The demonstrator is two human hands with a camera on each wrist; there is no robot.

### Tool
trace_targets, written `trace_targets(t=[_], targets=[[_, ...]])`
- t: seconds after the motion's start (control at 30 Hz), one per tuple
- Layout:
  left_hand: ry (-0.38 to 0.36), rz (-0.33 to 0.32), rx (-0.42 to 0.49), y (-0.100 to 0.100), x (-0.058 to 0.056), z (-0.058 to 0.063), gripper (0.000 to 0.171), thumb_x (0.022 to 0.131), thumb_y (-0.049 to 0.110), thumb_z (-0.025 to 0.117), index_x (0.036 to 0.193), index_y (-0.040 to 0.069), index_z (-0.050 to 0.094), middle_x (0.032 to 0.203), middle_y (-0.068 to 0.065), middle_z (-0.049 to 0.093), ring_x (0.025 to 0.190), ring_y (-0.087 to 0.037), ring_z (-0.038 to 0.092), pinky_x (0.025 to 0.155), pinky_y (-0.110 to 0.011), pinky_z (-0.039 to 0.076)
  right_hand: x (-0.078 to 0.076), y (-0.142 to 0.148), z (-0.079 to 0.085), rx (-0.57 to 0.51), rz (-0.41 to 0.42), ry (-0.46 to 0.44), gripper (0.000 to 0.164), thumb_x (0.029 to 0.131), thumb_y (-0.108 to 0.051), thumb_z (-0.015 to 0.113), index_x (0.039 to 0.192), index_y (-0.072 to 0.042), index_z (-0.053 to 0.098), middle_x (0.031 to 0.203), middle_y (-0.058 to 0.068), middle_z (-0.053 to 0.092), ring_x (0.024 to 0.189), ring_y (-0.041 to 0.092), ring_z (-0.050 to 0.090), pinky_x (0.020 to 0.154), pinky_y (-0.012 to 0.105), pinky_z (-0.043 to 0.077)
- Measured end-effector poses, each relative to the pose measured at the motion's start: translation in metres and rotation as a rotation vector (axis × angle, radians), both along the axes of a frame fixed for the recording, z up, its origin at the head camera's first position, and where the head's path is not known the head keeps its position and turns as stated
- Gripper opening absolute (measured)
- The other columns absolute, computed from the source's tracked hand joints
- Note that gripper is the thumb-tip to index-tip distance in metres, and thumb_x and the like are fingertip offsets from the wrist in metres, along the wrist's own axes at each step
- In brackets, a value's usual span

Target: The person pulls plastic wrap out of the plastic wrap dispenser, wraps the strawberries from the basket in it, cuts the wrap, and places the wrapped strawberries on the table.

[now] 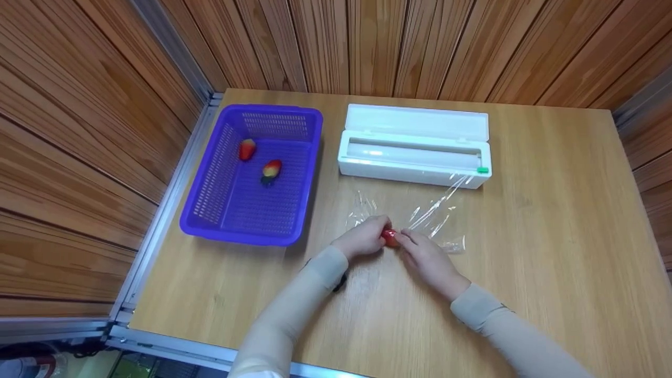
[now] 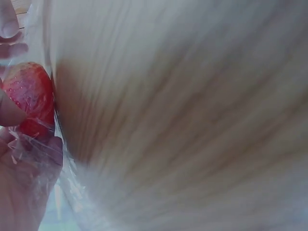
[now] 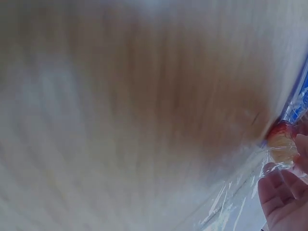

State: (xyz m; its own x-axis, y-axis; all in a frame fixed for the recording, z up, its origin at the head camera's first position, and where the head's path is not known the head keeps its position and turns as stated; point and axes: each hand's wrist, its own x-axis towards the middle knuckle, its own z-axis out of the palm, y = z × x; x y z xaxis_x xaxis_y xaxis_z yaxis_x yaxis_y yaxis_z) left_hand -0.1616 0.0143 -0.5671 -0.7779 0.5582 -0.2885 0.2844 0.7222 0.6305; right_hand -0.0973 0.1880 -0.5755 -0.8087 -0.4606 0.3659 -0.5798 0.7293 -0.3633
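Observation:
Between the two hands is a red strawberry (image 1: 390, 238) with clear cling film (image 1: 433, 218) over it. My left hand (image 1: 365, 236) grips its left side, fingers curled. On the other side my right hand (image 1: 428, 260) pinches the wrapped fruit with its fingertips. In the left wrist view the film clings tightly to the strawberry (image 2: 31, 96), with fingers around it. The right wrist view shows the paler end of the strawberry (image 3: 282, 144) beside partly bent fingers. A crinkled sheet of film stretches from the hands toward a white dispenser box (image 1: 415, 163).
A purple plastic basket (image 1: 247, 239) stands at the left, with two strawberries in it, one strawberry (image 1: 247, 149) near its left wall. The dispenser's lid (image 1: 417, 121) is raised, and a green slider (image 1: 482, 170) sits at its right end. Wood-panelled walls enclose the table (image 1: 551, 236).

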Motion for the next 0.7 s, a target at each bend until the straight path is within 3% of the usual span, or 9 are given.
trace_targets(t=[0.07,0.2,0.43,0.7], targets=[[-0.009,0.011,0.024,-0.002,0.000,-0.001,0.026,0.081,0.006,0.052,0.105,0.014,0.049,0.095,0.002,0.055,0.091,-0.011,0.054,0.085,-0.025,0.046,-0.002,-0.002,0.001,-0.005,0.004,-0.004,0.041,0.072,-0.007,0.068,0.112,-0.009,0.057,0.109,0.007,0.060,0.098,0.022,0.058,0.083,0.036,0.048],[0.064,-0.017,0.037,-0.008,0.001,-0.003,0.028,0.080,0.005,0.052,0.106,0.013,0.051,0.100,0.002,0.051,0.094,-0.010,0.053,0.087,-0.023,0.045,-0.007,-0.006,0.002,0.015,-0.001,-0.006,0.036,0.072,-0.009,0.068,0.106,-0.007,0.057,0.108,0.008,0.062,0.096,0.022,0.059,0.082,0.035,0.048],[0.176,-0.043,-0.042,-0.025,0.008,-0.002,0.037,0.082,0.009,0.053,0.118,0.016,0.050,0.107,0.001,0.050,0.102,-0.013,0.051,0.093,-0.026,0.043,-0.015,-0.010,0.000,0.077,-0.053,-0.044,0.032,0.072,-0.014,0.068,0.102,-0.007,0.056,0.099,0.008,0.064,0.087,0.024,0.061,0.078,0.036,0.049],[0.326,-0.033,-0.008,-0.044,0.011,-0.004,0.024,0.082,0.010,0.052,0.106,0.009,0.056,0.098,-0.003,0.054,0.092,-0.014,0.054,0.087,-0.024,0.044,-0.022,-0.013,-0.003,0.029,-0.064,-0.045,0.025,0.076,-0.014,0.066,0.099,-0.013,0.057,0.088,0.001,0.064,0.080,0.020,0.060,0.073,0.035,0.049]])
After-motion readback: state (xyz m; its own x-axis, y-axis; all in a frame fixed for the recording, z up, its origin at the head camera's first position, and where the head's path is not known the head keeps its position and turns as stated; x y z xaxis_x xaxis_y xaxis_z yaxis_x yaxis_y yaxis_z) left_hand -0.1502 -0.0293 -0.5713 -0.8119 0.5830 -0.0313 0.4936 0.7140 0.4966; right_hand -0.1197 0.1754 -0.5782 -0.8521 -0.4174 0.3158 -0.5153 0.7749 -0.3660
